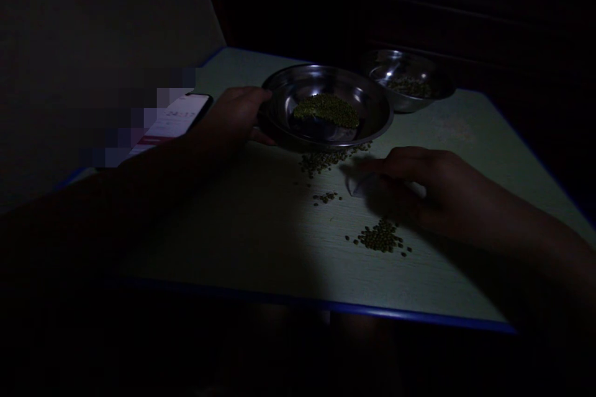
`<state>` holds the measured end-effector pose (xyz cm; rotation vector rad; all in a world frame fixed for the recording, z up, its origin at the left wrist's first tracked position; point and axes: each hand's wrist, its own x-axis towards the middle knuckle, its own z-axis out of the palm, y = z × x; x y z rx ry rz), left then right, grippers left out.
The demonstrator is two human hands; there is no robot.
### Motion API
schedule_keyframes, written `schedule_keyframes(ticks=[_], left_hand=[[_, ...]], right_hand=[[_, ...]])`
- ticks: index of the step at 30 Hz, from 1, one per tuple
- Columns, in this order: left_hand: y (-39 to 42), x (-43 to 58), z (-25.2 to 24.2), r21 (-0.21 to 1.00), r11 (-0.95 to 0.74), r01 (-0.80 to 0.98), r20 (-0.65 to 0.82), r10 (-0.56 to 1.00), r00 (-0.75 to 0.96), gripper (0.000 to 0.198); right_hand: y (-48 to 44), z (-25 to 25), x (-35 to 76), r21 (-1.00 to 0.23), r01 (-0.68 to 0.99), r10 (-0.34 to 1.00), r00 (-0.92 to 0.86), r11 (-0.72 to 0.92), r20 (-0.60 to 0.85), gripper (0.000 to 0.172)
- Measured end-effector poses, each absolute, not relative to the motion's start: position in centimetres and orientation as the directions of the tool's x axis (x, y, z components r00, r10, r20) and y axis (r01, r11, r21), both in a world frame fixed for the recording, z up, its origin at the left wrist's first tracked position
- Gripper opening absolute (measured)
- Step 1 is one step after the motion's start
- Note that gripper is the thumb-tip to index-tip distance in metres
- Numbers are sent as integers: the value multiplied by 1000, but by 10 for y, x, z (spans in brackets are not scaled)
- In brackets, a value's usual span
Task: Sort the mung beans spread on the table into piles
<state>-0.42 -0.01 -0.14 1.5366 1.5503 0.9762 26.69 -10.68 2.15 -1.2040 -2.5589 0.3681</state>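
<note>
My left hand (235,118) grips the left rim of a steel bowl (372,108) that is tilted toward me and holds a heap of small green beans (326,109). My right hand (419,183) rests on the table right of centre, fingers curled over a small pale object (356,185) that I cannot make out. Loose green beans lie on the tabletop: a scatter (321,160) just under the bowl's near rim, a tiny cluster (326,197), and a pile (379,237) beside my right hand.
A second steel bowl (435,84) with a few beans stands at the back right. A phone (174,121) with a lit screen lies at the left edge. The pale table (242,229) has a blue edge; the surroundings are dark.
</note>
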Motion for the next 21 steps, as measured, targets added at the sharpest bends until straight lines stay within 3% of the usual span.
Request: schedule_keyframes(ticks=[4,11,15,21], left_hand=[[2,-2,-1,928,95,360,-60,992,-108,30],[9,-13,-11,947,20,320,-9,999,-34,29],[6,-10,-8,942,52,331,-33,998,-62,31],[6,-6,-6,931,53,362,-34,998,-61,29]], right_hand=[[-102,21,275,-303,751,810,-557,586,186,40],[-95,19,275,-418,681,799,-523,601,297,37],[-96,14,268,-448,660,794,-552,603,257,27],[-94,10,262,-439,644,769,-603,627,213,27]])
